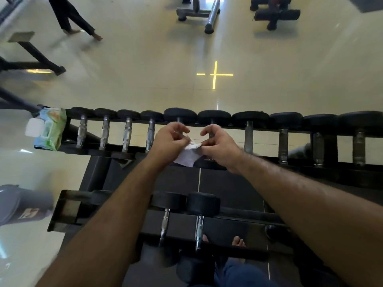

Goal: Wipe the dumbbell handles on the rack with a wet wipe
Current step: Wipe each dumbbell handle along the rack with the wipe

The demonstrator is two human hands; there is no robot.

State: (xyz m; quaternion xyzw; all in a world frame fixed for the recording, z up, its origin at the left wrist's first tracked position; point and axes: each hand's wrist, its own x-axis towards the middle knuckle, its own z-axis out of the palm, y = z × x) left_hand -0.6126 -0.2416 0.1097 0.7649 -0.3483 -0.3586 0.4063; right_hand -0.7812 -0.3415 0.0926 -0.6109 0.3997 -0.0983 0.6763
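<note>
Wipes pack sits on rack; both hands pinch wet wipe

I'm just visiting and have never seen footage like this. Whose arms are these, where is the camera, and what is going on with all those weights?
There is no machine here. A person wears a wide-angle camera on the head, looking forward and down, so the two bare arms reaching in from the bottom are their own. This is the only view.

In front of them stands a black dumbbell rack. Its upper row holds a long line of dumbbells with dark heads and metal handles; a lower row holds two more.

The left hand and the right hand together pinch a small white wet wipe over the middle of the upper row, apparently unfolding or readying it. It is not touching a handle.

A green wipes packet lies at the rack's left end. Farther off, another person's legs and gym benches show on the pale floor.
</note>
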